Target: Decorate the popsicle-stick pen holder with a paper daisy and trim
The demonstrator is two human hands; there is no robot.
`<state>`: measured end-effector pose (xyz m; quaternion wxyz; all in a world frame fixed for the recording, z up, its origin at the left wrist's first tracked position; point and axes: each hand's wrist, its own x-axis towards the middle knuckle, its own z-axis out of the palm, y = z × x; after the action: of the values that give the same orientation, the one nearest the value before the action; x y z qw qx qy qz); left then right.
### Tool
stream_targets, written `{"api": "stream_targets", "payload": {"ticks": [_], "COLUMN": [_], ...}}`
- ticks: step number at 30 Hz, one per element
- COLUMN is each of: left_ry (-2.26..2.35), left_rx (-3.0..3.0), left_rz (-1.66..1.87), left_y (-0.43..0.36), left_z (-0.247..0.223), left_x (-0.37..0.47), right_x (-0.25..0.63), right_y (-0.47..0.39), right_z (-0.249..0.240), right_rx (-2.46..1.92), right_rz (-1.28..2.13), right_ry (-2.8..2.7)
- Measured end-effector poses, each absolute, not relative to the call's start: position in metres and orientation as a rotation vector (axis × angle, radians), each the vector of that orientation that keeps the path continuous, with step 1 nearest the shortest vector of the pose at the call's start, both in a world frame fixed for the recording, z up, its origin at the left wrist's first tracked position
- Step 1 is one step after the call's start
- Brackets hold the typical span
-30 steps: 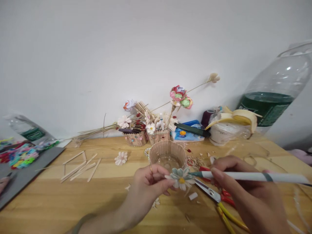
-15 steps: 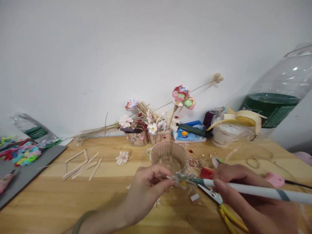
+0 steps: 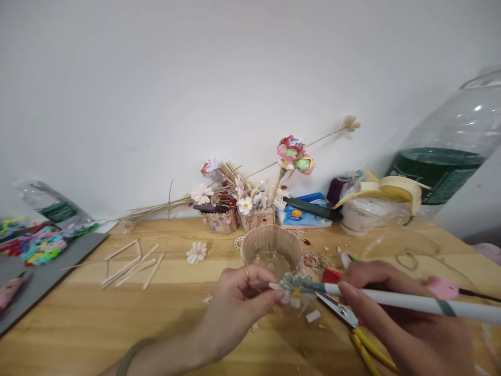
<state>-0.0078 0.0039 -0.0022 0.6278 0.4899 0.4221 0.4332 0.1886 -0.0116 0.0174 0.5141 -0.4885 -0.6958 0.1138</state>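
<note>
Between thumb and fingers, my left hand (image 3: pixel 245 308) pinches a small flower (image 3: pixel 294 291) with green-tinted and white petals and a yellow centre. My right hand (image 3: pixel 395 313) is closed around a white marker (image 3: pixel 410 303), whose teal tip touches the flower's upper right petals. Just behind the flower stands a round wooden-stick cup (image 3: pixel 273 243) with a clear bottom. Scissors with yellow handles (image 3: pixel 366 344) lie partly under my right hand.
Loose sticks (image 3: pixel 131 265) and a pale flower (image 3: pixel 196 253) lie left of the cup. Decorated pots (image 3: pixel 219 222) of flowers, a blue packet (image 3: pixel 303 215), a banana peel (image 3: pixel 395 189) and a large bottle (image 3: pixel 442 151) line the wall. A grey mat (image 3: pixel 50 266) is at left.
The flower has tilted so that its face and white lower petals show more. My right hand and the marker have shifted slightly up and left.
</note>
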Motion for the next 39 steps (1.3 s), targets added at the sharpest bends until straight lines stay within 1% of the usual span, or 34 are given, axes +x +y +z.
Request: {"api": "stream_targets", "payload": {"ticks": [9,16,22,25,30,35,39], "left_ry": [0.990,0.968,0.997,1.010,1.003,1.037,1.046], "left_rx": [1.146,1.104,1.095,1.105,1.078,1.080,1.091], "left_rz": [0.986,0.986,0.983,0.982,0.993,0.997,0.995], "left_y": [0.005,0.006,0.006,0.006,0.007,0.008,0.008], "left_z": [-0.002,-0.003,-0.004,-0.004,-0.001,-0.001,-0.002], "left_x": [-0.007,-0.008,-0.007,-0.007,-0.007,-0.008,-0.008], "right_x": [0.188,0.177,0.174,0.180,0.189,0.185,0.181], "right_y": [-0.010,-0.014,-0.014,-0.012,-0.010,-0.014,-0.015], "right_z": [0.016,0.014,0.014,0.015,0.014,0.014,0.013], "right_rx": [-1.186,-1.257,-1.284,-1.277,-1.251,-1.220,-1.278], "right_rz": [0.355,0.580,0.623,0.570,0.313,0.379,0.331], "right_ry": [-1.714,-1.428,-1.437,-1.534,-1.598,-1.654,-1.484]}}
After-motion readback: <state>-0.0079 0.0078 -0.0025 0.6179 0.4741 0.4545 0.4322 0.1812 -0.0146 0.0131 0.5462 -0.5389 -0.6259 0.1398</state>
